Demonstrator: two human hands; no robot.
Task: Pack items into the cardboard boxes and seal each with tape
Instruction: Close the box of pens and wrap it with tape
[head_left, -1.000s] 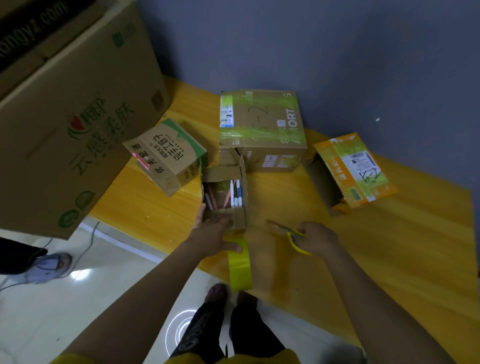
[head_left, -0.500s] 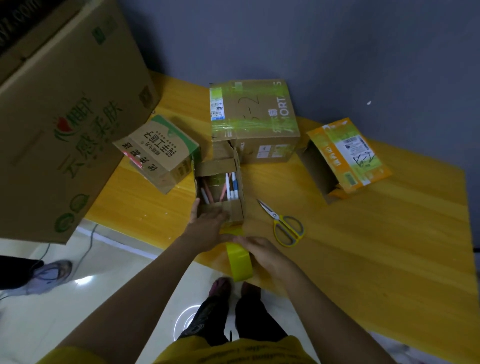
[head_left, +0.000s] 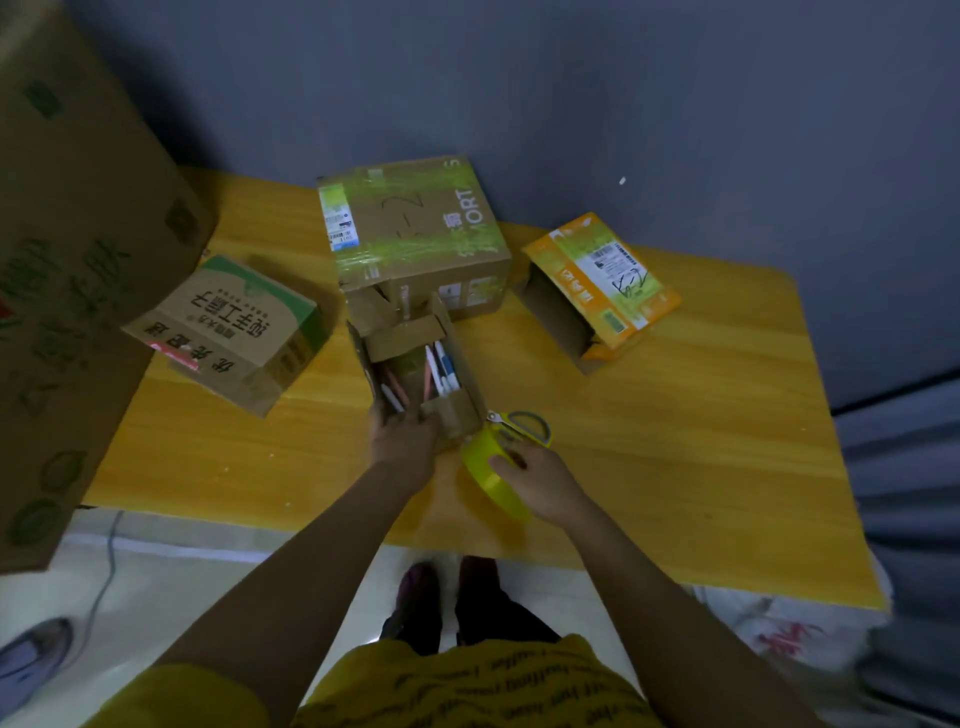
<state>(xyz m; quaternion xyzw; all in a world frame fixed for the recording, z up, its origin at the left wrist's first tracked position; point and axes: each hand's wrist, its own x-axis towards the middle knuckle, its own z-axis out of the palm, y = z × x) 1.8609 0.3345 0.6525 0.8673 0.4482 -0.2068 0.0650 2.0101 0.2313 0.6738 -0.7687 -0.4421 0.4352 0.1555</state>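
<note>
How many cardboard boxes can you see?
5: a huge box at left, a tilted box beside it, a taped box at the back, an open pen box in front, an orange box at right.

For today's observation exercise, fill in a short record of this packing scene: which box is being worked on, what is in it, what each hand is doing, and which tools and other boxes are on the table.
Box in work: small open box, flaps up
Contents: pens
Left hand: holds the box's near end
Right hand: grips yellow tape roll
Tool: scissors on yellow table, right of the box
Taped box: behind, shut
Orange box: on its side, open
Green-edged box: left, tilted
</note>
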